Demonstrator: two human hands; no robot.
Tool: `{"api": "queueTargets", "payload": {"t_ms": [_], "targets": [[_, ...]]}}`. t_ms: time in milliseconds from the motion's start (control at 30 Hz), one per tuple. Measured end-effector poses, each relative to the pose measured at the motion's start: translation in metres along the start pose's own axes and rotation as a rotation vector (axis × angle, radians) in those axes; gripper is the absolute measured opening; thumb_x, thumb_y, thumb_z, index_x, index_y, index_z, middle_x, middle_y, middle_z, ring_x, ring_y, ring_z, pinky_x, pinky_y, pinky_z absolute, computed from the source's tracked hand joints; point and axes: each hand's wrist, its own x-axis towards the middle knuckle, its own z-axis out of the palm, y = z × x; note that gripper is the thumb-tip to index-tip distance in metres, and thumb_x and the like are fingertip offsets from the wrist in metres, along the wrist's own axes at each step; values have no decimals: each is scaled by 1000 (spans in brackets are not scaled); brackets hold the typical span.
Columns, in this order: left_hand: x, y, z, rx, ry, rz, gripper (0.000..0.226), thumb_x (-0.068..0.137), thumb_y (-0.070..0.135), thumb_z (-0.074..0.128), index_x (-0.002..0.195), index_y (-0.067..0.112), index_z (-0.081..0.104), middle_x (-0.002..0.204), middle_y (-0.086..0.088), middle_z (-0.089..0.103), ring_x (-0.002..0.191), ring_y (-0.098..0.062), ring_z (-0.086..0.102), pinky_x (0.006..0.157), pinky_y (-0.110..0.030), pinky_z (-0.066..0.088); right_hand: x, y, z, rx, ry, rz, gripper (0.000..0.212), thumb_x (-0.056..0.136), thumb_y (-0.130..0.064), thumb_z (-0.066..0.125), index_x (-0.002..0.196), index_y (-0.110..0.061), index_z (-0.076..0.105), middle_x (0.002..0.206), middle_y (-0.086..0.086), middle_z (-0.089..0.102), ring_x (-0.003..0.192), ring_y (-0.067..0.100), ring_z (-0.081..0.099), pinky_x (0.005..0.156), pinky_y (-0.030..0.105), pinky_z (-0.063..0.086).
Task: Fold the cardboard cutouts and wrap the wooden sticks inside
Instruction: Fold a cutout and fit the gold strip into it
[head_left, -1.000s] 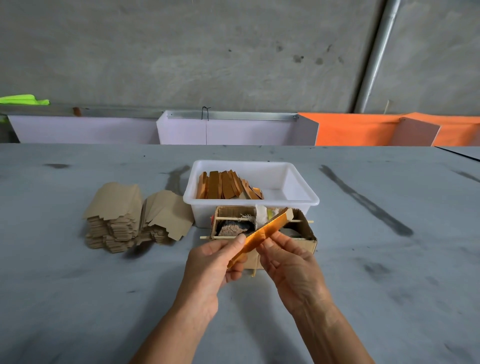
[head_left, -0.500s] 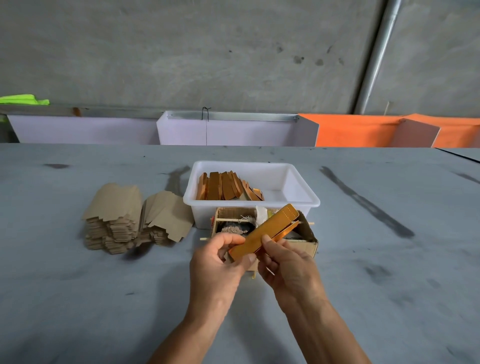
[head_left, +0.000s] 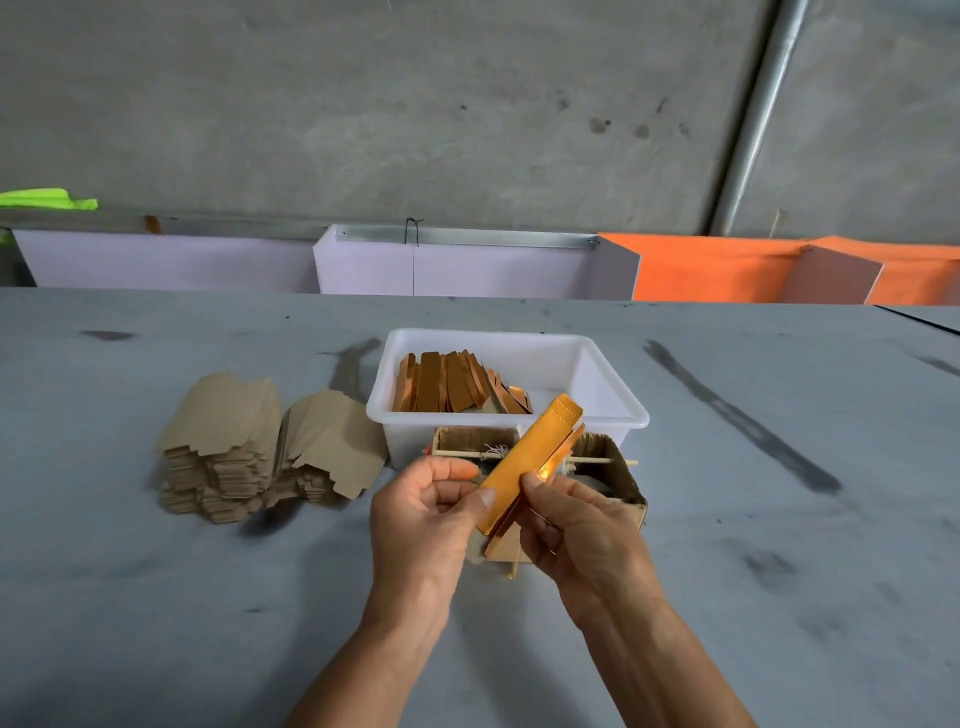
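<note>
A shiny gold-orange folded cardboard sleeve (head_left: 530, 462) slants up to the right above the table. My left hand (head_left: 431, 512) pinches its lower left edge with thumb and fingers. My right hand (head_left: 582, 530) grips its right side, thumb on the front face. A thin wooden stick tip (head_left: 511, 571) pokes out below the sleeve. Two stacks of flat brown cardboard cutouts (head_left: 244, 447) lie to the left. A small open cardboard box (head_left: 613, 467) with thin sticks laid across it sits just behind my hands.
A white plastic tub (head_left: 608, 384) behind the small box holds several finished gold-orange sleeves (head_left: 452, 382). Grey table (head_left: 779, 571) spreads all round. White and orange panels (head_left: 727, 270) stand along the far edge before a concrete wall.
The sleeve has turned from edge-on to showing its broad face and risen slightly. My left thumb has slid onto its lower edge and my right thumb onto its front.
</note>
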Motion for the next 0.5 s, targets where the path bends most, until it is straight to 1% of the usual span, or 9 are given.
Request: {"api": "queueTargets", "payload": {"t_ms": [100, 200, 267, 333, 367, 400, 433, 467, 500], "targets": [[6, -2, 1, -22, -1, 4, 20, 71, -1, 76, 79, 14, 67, 67, 0, 71, 65, -10, 69, 54, -12, 50, 7, -6, 5, -84, 54, -61, 12, 82, -10, 69, 71, -8, 67, 59, 4, 66, 52, 11, 59, 55, 25, 49], [17, -6, 2, -35, 11, 20, 20, 73, -2, 73, 82, 15, 67, 71, 1, 73, 69, -9, 70, 56, -11, 50, 16, -16, 14, -145, 82, -117, 16, 83, -7, 68, 68, -8, 64, 46, -3, 60, 44, 7, 60, 46, 19, 48], [22, -8, 3, -30, 20, 33, 21, 78, 0, 70, 87, 17, 68, 76, 4, 73, 73, -7, 70, 62, -13, 53, 22, -24, 21, -188, 88, -146, 13, 85, -8, 66, 72, -8, 64, 44, -5, 61, 40, 4, 59, 40, 15, 45], [28, -11, 3, -40, 23, 59, 20, 81, 2, 67, 91, 21, 68, 81, 6, 74, 77, -6, 70, 68, -16, 55, 33, -37, 27, -252, 102, -221, 8, 87, -11, 64, 79, -11, 66, 51, -7, 66, 46, 3, 63, 40, 14, 45], [30, -13, 3, -26, 24, 79, 20, 82, 5, 67, 91, 22, 69, 84, 8, 74, 79, -4, 69, 70, -16, 55, 41, -46, 29, -287, 119, -271, 6, 88, -12, 63, 84, -11, 67, 58, -6, 69, 53, 5, 65, 44, 16, 47], [32, -16, 2, 14, 25, 105, 19, 83, 7, 67, 91, 24, 69, 86, 12, 73, 81, -2, 69, 71, -14, 54, 49, -55, 32, -312, 139, -310, 6, 89, -12, 63, 90, -10, 68, 69, -3, 71, 62, 8, 67, 51, 21, 51], [34, -18, 1, 65, 18, 130, 18, 83, 9, 67, 90, 26, 69, 87, 16, 72, 83, 2, 67, 71, -12, 52, 58, -63, 34, -325, 156, -322, 10, 90, -12, 61, 97, -8, 68, 79, 1, 71, 71, 14, 68, 61, 28, 56], [35, -20, 0, 110, 9, 151, 19, 84, 10, 67, 89, 28, 69, 87, 19, 71, 84, 5, 65, 70, -8, 50, 69, -70, 35, -332, 170, -307, 13, 91, -11, 60, 102, -7, 66, 88, 5, 70, 79, 19, 68, 72, 34, 57], [35, -22, -1, 147, -1, 168, 21, 84, 10, 66, 88, 30, 69, 86, 20, 71, 85, 8, 64, 67, -5, 48, 80, -75, 37, -347, 180, -277, 14, 92, -11, 59, 104, -6, 65, 91, 7, 69, 83, 22, 67, 78, 37, 57]]}}
